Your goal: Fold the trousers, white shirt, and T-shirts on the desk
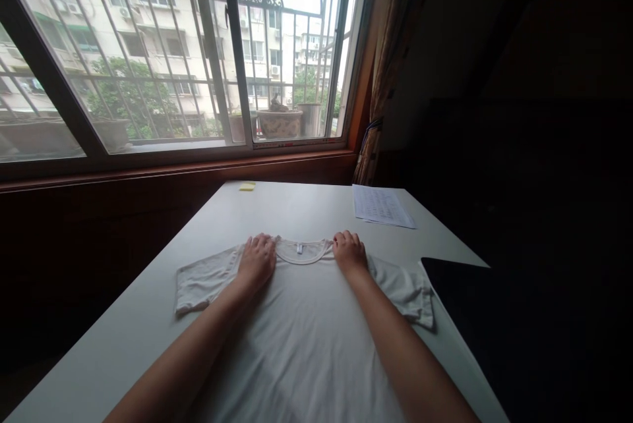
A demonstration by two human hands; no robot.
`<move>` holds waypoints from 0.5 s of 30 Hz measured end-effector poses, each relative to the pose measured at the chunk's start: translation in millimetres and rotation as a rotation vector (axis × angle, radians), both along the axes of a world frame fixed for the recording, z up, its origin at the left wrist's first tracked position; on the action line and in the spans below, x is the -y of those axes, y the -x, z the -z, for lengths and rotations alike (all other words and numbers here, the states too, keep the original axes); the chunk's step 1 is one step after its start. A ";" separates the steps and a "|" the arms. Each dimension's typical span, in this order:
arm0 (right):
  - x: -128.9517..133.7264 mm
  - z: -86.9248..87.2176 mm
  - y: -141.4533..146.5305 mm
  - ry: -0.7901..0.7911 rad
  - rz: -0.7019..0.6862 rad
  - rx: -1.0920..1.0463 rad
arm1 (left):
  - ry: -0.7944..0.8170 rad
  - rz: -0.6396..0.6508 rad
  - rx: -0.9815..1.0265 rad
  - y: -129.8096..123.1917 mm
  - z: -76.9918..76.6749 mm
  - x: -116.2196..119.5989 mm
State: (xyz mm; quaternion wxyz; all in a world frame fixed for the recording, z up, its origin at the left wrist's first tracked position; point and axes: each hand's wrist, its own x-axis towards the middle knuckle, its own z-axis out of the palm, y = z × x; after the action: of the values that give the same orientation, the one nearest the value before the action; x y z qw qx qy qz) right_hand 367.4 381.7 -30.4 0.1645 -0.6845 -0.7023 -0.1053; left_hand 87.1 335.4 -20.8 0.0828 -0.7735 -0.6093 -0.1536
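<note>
A white short-sleeved T-shirt lies spread face up, its round neckline toward the far side and a small label inside the collar. At the shoulder left of the neckline, my left hand is closed on the fabric with its fingers curled over the edge. My right hand grips the opposite shoulder close to the collar, fingers bent round the cloth. Both sleeves stretch out flat to the sides, partly behind my forearms. The shirt's hem runs out of view at the bottom.
Under the shirt is a white table. Printed sheets of paper lie at its far right, a yellow sticky note at the far left edge. A dark flat panel covers the right side. Beyond stand a barred window and a tied curtain.
</note>
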 end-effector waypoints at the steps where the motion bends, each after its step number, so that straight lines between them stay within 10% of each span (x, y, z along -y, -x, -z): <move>1: 0.7 -0.2 -0.9 0.001 -0.001 -0.001 | 0.012 0.022 -0.007 -3.0 2.6 8.8; 6: 5.2 -1.4 -5.2 0.014 -0.025 -0.005 | 0.055 0.080 -0.030 23.8 10.3 47.3; 15: 21.4 -13.5 3.1 0.017 -0.099 -0.041 | -0.058 -0.356 0.033 184.3 21.1 67.1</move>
State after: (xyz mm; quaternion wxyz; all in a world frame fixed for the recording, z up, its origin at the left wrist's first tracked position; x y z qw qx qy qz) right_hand 364.2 360.3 -16.8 0.1781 -0.6523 -0.7327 -0.0772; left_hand -97.1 268.3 -41.9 0.1209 -0.6483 -0.7331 -0.1665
